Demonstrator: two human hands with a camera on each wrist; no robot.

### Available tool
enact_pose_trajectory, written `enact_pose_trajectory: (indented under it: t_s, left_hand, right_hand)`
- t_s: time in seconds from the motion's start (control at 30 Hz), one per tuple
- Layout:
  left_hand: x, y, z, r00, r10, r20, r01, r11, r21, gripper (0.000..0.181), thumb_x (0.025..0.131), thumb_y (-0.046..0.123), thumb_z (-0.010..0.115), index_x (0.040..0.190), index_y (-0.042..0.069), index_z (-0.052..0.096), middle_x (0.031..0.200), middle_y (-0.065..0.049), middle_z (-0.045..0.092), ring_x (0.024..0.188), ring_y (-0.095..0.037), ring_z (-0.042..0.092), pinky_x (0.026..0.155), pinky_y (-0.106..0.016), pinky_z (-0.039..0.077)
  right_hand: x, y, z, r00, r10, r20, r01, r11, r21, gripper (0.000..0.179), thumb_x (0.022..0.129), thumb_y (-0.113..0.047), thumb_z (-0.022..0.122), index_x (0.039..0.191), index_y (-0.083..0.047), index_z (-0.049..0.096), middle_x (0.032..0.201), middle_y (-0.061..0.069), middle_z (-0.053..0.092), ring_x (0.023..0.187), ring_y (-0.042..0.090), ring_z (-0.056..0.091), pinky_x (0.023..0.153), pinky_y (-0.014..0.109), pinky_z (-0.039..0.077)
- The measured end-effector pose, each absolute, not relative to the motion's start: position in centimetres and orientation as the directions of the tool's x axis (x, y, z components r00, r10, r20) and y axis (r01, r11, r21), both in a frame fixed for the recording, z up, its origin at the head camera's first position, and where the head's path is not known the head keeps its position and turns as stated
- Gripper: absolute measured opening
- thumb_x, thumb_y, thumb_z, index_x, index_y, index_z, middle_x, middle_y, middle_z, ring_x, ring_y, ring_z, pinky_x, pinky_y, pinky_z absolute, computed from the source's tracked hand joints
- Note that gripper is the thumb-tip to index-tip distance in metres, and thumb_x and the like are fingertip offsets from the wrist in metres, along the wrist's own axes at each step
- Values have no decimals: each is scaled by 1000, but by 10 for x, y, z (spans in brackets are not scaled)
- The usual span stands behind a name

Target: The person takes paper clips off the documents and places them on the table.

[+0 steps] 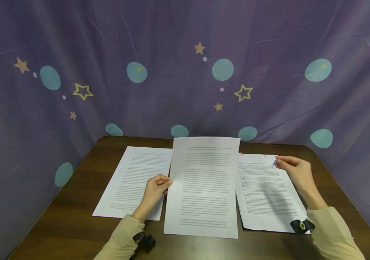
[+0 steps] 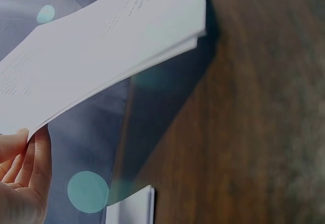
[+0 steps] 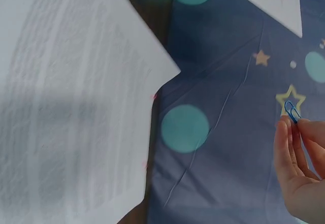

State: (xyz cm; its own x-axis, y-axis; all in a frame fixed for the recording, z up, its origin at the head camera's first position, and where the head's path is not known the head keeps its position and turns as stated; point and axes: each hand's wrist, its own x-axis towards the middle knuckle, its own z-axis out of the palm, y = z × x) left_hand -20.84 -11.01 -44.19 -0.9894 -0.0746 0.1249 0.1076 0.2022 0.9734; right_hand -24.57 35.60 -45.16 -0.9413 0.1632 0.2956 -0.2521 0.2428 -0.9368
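Observation:
My left hand point(image 1: 156, 188) pinches the left edge of a few printed sheets point(image 1: 204, 187), held up off the table at its middle. In the left wrist view, thumb and fingers grip the sheets point(image 2: 101, 66), whose far corners fan slightly apart. Between thumb and fingertips of my right hand point(image 1: 297, 173) is a blue paper clip point(image 3: 292, 112), raised over the upper right corner of the right paper stack point(image 1: 266, 195). Two red paper clips point(image 1: 265, 156) sit along that stack's top edge.
Another printed stack point(image 1: 139, 184) lies on the left of the brown wooden table point(image 1: 64, 209), partly behind the raised sheets. A purple curtain point(image 1: 178, 47) with stars and teal ovals hangs right behind the table's back edge. Each wrist wears a black camera point(image 1: 144, 241).

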Motion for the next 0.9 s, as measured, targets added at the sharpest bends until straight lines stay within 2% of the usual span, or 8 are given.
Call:
enact_pose_trajectory:
  t_s: [0.1, 0.27, 0.4, 0.53, 0.6, 0.7, 0.8, 0.9]
  left_hand:
    - [-208, -111, -441, -992, -69, 110, 94, 204, 974, 14, 78, 1, 64, 86, -9, 60, 74, -11, 65, 56, -8, 54, 50, -20, 47]
    - [-210, -113, -441, -994, -53, 98, 86, 191, 978, 14, 79, 2, 64, 86, -10, 60, 74, -11, 65, 57, -8, 54, 50, -21, 48]
    - [-209, -115, -440, -995, -41, 94, 86, 175, 981, 14, 79, 0, 63, 85, -11, 59, 74, -11, 65, 56, -9, 54, 49, -22, 48]
    - [-208, -114, -441, -993, -59, 101, 89, 179, 980, 15, 79, 2, 64, 86, -10, 60, 74, -10, 65, 56, -8, 54, 49, -21, 48]
    - [-208, -114, -441, -991, -74, 111, 96, 186, 978, 15, 78, 2, 64, 86, -10, 60, 74, -10, 65, 57, -8, 54, 49, -20, 48]
    - [-208, -113, -441, -989, -86, 120, 102, 195, 975, 14, 78, 1, 64, 86, -10, 60, 74, -11, 65, 57, -8, 54, 49, -20, 48]
    - [-207, -113, -441, -988, -91, 122, 102, 199, 975, 14, 78, 1, 65, 86, -9, 60, 75, -12, 65, 57, -8, 54, 49, -20, 48]
    - [-207, -113, -440, -990, -83, 114, 96, 195, 976, 15, 78, 2, 65, 86, -9, 60, 75, -11, 65, 57, -8, 54, 50, -20, 48]
  right_hand:
    - [-224, 348, -434, -940, 201, 277, -185, 381, -906, 38, 81, -29, 63, 104, 1, 63, 79, -7, 67, 71, 8, 64, 65, 12, 49]
    - [-192, 340, -407, -958, 199, 208, -101, 444, -890, 43, 85, -25, 60, 107, 12, 56, 74, -13, 65, 67, 2, 62, 59, 13, 48]
    - [-205, 375, -446, -960, 235, 151, -12, 507, -862, 48, 82, -36, 61, 108, 4, 60, 76, -13, 65, 68, 1, 62, 56, 19, 49]
    - [-227, 420, -503, -955, 255, 149, 15, 547, -837, 48, 80, -43, 60, 108, -3, 62, 82, -9, 67, 72, 4, 63, 58, 16, 48]
    - [-230, 433, -519, -954, 247, 168, 3, 572, -820, 49, 81, -43, 59, 107, -2, 61, 83, -7, 68, 73, 6, 64, 60, 12, 47]
    - [-226, 441, -524, -953, 245, 178, -5, 575, -818, 47, 82, -39, 59, 105, 2, 61, 79, -8, 67, 70, 6, 64, 60, 12, 47]
    - [-215, 435, -511, -957, 256, 138, 20, 531, -847, 43, 84, -29, 60, 102, 9, 60, 74, -12, 65, 66, 4, 63, 56, 12, 47]
    - [-200, 424, -490, -965, 249, 85, 52, 497, -866, 39, 84, -20, 60, 102, 16, 57, 75, -6, 65, 63, 3, 62, 55, 14, 49]
